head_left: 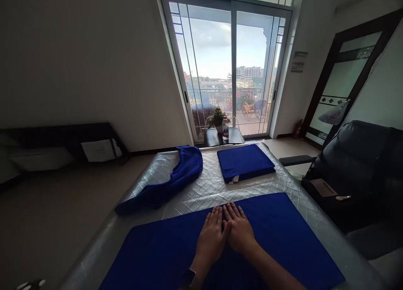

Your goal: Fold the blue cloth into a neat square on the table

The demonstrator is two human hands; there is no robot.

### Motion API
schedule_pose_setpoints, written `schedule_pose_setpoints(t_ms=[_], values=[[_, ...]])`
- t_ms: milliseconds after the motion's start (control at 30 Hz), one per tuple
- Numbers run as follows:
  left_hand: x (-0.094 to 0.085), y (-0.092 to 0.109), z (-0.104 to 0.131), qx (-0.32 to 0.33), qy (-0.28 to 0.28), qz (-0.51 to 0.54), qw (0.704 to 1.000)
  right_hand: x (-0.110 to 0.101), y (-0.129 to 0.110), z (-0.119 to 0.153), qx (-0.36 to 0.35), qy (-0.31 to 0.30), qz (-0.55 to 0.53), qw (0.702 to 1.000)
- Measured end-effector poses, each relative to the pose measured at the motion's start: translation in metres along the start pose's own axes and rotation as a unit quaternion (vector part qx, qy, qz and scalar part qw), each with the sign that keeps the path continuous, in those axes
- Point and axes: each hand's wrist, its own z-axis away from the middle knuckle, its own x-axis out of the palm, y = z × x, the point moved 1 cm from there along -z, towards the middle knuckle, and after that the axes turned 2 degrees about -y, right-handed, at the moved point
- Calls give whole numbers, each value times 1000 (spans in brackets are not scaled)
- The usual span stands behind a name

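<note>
A large blue cloth (157, 252) lies spread flat across the near part of a plastic-covered mattress (201, 183). Both of my hands rest on its far middle edge, side by side and touching at the thumbs. My left hand (212, 235), with a dark watch on the wrist, lies palm down with fingers stretched forward. Beside it my right hand (237, 229) is flat too, fingers slightly apart. Beyond them sits a neatly folded blue cloth (245, 160) with a white tag at its near edge. Left of that, a crumpled blue cloth (170, 183) trails toward the mattress's left edge.
Past the mattress, a small black table (210, 138) carries a water bottle (225, 129) and a potted plant (217, 118), before a sliding glass door (233, 67). A black leather chair (352, 164) stands close on the right. A dark low cabinet (63, 134) is along the left wall.
</note>
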Motion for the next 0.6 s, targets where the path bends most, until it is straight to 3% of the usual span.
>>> schedule_pose_setpoints(t_ms=[400, 500, 600], values=[[-8, 2, 5, -7, -3, -34, 999, 10, 7, 0, -15, 30, 32, 999], [-16, -18, 10, -30, -18, -60, 998, 11, 21, -2, 18, 24, 57, 998], [-34, -58, 23, -57, -17, -95, 994, -2, 55, 7, 63, 18, 51, 997]])
